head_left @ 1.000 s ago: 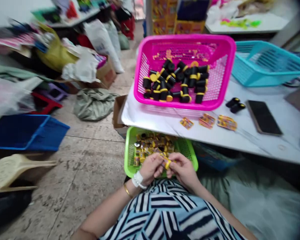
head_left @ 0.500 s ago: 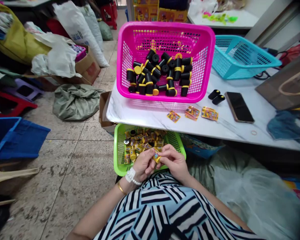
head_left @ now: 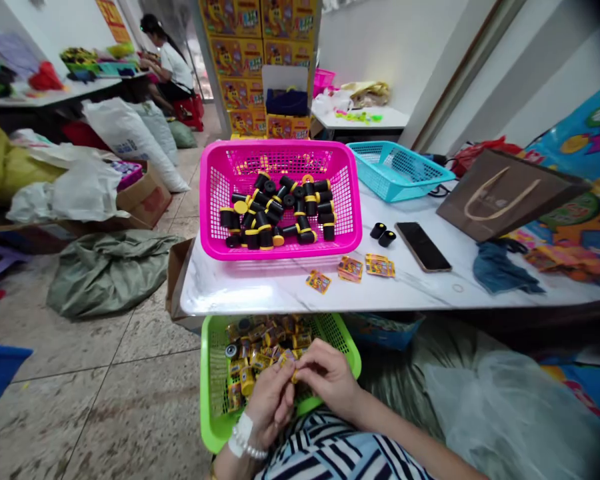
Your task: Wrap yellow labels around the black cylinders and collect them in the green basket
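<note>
Between my hands, over the green basket (head_left: 209,407), is a small yellow cylinder (head_left: 287,357) with a colourful printed label. My left hand (head_left: 269,397) grips it with thumb and fingers. The fingertips of my right hand (head_left: 329,375) pinch at its right side and partly cover it. Similar labelled yellow cylinders (head_left: 247,381) fill the green basket below. On the table edge ahead lie a loose printed label (head_left: 319,281) and two small label stacks, one of them a slanted pile (head_left: 350,269).
A pink basket (head_left: 280,255) of black-and-yellow cylinders stands on the marble-patterned table (head_left: 260,293). Two black pieces (head_left: 383,234), a phone (head_left: 423,247), a blue basket (head_left: 397,190) and a paper bag (head_left: 500,193) are to the right. A person (head_left: 173,70) sits at the far left.
The camera view has tilted up and turned right, so the table and baskets appear lower and further left. Both hands still hold the labelled cylinder over the green basket.
</note>
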`<control>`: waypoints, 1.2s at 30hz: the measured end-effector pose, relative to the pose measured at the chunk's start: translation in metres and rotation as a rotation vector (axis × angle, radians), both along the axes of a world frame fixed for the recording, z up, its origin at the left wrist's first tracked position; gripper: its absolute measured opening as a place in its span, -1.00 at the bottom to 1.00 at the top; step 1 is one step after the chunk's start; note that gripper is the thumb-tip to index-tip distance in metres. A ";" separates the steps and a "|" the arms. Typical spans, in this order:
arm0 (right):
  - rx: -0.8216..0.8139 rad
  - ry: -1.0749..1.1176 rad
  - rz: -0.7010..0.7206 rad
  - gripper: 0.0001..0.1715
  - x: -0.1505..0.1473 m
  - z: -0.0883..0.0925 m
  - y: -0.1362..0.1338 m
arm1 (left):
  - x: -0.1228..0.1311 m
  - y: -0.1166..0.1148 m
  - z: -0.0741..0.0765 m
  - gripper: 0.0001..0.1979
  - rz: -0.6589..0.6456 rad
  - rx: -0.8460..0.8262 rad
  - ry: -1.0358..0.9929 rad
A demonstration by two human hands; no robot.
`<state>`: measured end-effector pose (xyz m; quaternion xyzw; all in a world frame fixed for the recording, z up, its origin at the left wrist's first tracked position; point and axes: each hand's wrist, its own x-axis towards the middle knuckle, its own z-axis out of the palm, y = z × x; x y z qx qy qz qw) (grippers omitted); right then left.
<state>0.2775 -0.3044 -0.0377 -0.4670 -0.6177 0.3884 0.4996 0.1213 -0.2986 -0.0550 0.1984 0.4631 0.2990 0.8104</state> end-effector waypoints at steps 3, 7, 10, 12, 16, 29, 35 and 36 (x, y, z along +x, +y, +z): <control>0.212 -0.284 -0.083 -0.85 0.024 0.028 0.032 | -0.011 0.017 0.004 -0.42 -0.033 0.145 0.226; 0.268 -0.627 -0.357 -0.72 0.054 0.050 0.087 | -0.021 0.030 0.016 -0.17 0.108 0.356 0.532; 0.217 -0.822 -0.331 -0.82 0.057 0.049 0.112 | -0.018 0.028 0.027 -0.38 0.168 0.467 0.560; 0.212 -0.886 -0.295 -0.81 0.053 0.045 0.118 | -0.010 0.027 0.034 -0.55 0.158 0.500 0.529; 0.283 -0.867 -0.315 -0.80 0.047 0.041 0.110 | 0.011 0.037 0.049 -0.69 0.174 0.548 0.458; -0.335 0.099 -0.046 -0.47 0.012 0.010 0.028 | 0.015 0.041 0.056 -0.88 0.253 0.787 0.519; -0.407 0.032 0.097 -0.66 0.006 0.028 0.027 | -0.003 0.031 0.054 -0.90 0.150 0.872 0.582; -0.374 -0.003 0.100 -0.69 0.003 0.031 0.026 | -0.005 0.030 0.054 -0.88 0.116 0.867 0.569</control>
